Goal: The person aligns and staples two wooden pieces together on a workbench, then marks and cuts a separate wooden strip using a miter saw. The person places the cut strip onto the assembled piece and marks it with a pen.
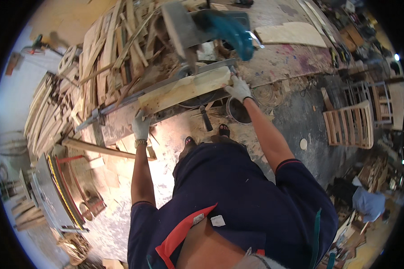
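Observation:
A pale wooden board (pixel 184 90) lies slantwise against a long grey metal fence (pixel 121 99) on the bench. My left hand (pixel 141 127), in a white glove, grips its near left end. At the far right end, my right hand (pixel 239 88), gloved too, holds the board with fingers curled at its edge. Just beyond the board stands a power saw with a teal body (pixel 229 31) and a grey guard (pixel 177 29). It looks smeared, and its blade is hard to make out.
Scrap wood strips (pixel 107 58) are heaped at the far left. A flat wooden piece (pixel 292 34) lies on the bench at the far right. Below the bench are a bucket (pixel 239 110) and a hammer-like tool (pixel 205 118). A slatted wooden frame (pixel 350 125) stands at right; a person (pixel 368 204) is behind.

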### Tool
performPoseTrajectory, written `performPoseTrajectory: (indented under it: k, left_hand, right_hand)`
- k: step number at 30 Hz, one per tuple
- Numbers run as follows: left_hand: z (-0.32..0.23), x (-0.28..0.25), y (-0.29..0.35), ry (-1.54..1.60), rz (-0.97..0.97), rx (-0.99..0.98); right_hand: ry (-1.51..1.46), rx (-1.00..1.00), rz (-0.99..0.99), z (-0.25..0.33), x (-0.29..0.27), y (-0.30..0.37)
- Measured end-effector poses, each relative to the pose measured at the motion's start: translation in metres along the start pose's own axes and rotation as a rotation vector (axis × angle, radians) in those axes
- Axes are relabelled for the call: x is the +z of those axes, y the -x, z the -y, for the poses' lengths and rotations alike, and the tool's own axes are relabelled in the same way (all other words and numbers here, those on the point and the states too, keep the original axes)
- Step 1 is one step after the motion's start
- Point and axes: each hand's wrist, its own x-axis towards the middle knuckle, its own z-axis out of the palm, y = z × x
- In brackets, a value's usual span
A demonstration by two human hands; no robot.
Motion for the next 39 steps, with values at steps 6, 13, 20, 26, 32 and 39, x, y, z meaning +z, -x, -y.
performPoseTrajectory:
  k: [6, 13, 20, 26, 32, 39]
  left_hand:
    - [0.019, 0.005, -0.008, 0.196, -0.059, -0.185]
    - [0.028, 0.035, -0.049, 0.378, 0.088, -0.486]
    - [0.039, 0.054, -0.042, 0.428, -0.077, -0.444]
    - [0.042, 0.047, -0.043, 0.505, -0.128, -0.456]
    - [0.035, 0.048, -0.040, 0.561, -0.150, -0.482]
    - [0.033, 0.048, -0.043, 0.427, -0.133, -0.485]
  right_hand:
    - [-0.412, 0.061, -0.242, 0.015, -0.131, -0.025]
    - [-0.470, -0.400, -0.002, 0.144, -0.319, -0.029]
    - [-0.103, -0.366, 0.239, 0.193, -0.309, 0.002]
    - [-0.468, 0.071, 0.121, 0.150, -0.217, 0.081]
    - [-0.475, 0.075, -0.005, 0.105, -0.138, 0.113]
    - [-0.303, 0.114, -0.014, 0.089, -0.110, 0.119]
